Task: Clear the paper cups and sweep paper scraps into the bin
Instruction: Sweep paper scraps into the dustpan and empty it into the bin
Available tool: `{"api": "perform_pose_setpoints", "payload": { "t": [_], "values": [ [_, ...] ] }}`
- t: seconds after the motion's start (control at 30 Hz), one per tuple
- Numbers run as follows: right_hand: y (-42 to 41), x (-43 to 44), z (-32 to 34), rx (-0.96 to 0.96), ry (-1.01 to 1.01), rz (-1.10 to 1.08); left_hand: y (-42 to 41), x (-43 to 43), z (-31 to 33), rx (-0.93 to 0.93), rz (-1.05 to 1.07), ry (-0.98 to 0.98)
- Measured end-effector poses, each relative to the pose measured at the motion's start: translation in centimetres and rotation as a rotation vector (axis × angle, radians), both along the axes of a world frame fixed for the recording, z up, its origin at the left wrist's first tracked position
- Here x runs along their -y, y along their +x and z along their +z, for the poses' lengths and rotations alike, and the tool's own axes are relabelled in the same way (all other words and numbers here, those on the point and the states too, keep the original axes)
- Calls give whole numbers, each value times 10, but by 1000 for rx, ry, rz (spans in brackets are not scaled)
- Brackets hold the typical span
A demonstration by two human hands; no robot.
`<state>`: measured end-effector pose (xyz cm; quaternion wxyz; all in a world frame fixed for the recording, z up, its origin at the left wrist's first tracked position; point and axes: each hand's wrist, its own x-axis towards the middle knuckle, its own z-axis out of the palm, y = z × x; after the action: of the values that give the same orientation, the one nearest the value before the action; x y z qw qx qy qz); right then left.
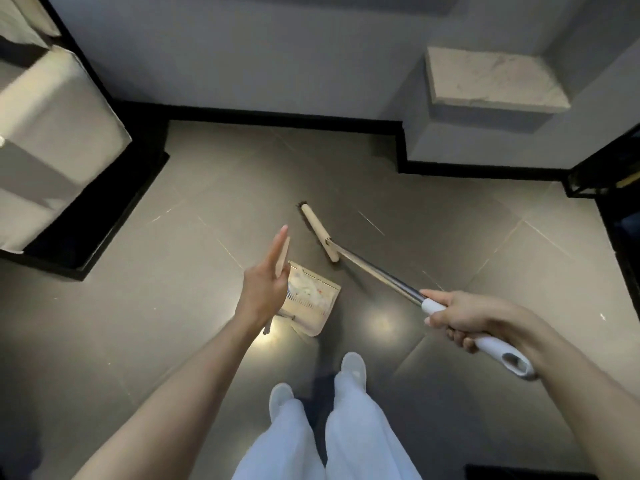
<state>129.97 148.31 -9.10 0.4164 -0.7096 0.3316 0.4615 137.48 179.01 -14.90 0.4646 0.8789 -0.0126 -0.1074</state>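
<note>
Two bare hands are working above a glossy grey tiled floor (156, 323).
Right hand (460, 317) is curling its fingers round the white plastic grip of a steel-poled broom (374, 271), its beige bar-shaped head resting on the tiles. Left hand (263, 289) is hovering, fingers straight, over a beige ribbed plastic dustpan (317, 320) that is holding crumpled white paper scraps (306, 292) just ahead of the feet (353, 367).

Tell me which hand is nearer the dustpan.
Left. The left hand, fingers straight, overlaps the left edge of the dustpan in the head view; contact unclear. The right hand is well off to its right, gripping the white handle of the broom.
</note>
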Motion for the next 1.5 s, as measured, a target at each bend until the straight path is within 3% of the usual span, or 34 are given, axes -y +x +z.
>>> {"api": "perform_pose_setpoints", "payload": {
  "t": [0.17, 0.4, 0.47, 0.57, 0.67, 0.77, 0.9, 1.1, 1.5],
  "values": [
    [91, 5, -22, 78, -102, 220, 10, -6, -6, -29, 201, 18],
    [153, -16, -53, 69, -295, 833, 31, -3, -5, 4, 292, 79],
    [144, -25, -55, 18, -222, 887, 31, 0, -3, 0, 292, 89],
    [127, -28, -45, -60, -57, 771, 27, 0, 0, 1, 328, 78],
    [120, -27, -26, -84, -20, 761, 7, -9, -2, -7, 449, 49],
    [112, -38, -6, -74, -4, 786, -35, -23, -3, 1, 572, 15],
    [88, -73, 14, 25, -63, 1059, -104, -50, 3, 52, 738, -25],
    [32, -141, 30, 57, -20, 1051, -225, -96, 18, 124, 973, -100],
    [-70, -337, 36, 84, 79, 1180, -443, -172, 18, 112, 1261, -8]
  ]
}}
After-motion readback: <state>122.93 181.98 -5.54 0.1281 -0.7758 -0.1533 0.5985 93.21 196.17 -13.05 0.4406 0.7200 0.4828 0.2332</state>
